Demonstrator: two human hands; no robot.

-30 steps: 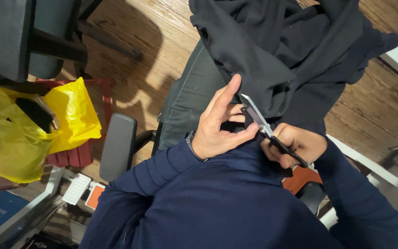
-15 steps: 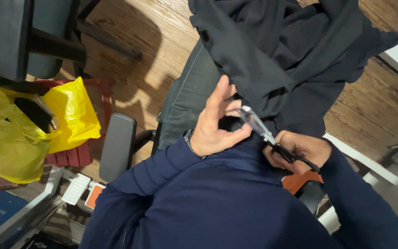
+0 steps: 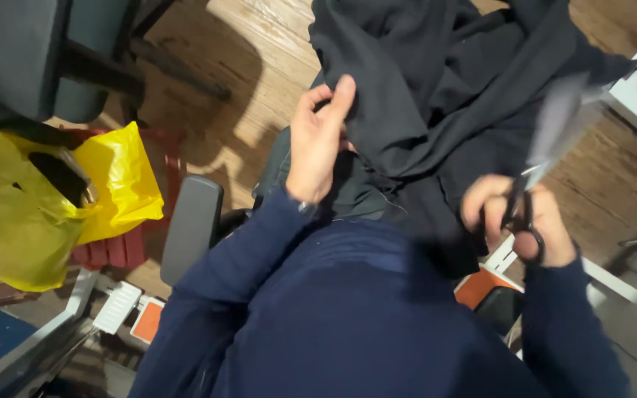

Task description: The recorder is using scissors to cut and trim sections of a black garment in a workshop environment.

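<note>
Left hand: the left hand (image 3: 318,140) is raised in front of the body, fingers pinched on a fold of the black fabric (image 3: 436,96); the thumb lies on top and the other fingertips are tucked behind the cloth.
Right hand: the right hand (image 3: 517,217) sits lower and further right, fingers threaded through and closed around the dark handles of a pair of scissors (image 3: 547,147).
Scissors: the blades are blurred, so whether they stand open or closed cannot be told; the long axis runs from the handles up and to the right, away from the body.
Fabric: it hangs in loose folds across the lap and spreads up and away over the wooden floor (image 3: 259,66).
Key relation: the pinched fold lies up and to the left of the blades, well apart from them; the left hand is the one on the cloth, and the blade tips point away from the fold.
Nearby: a yellow plastic bag (image 3: 46,199) rests to the left beside a black chair armrest (image 3: 189,225).
</note>
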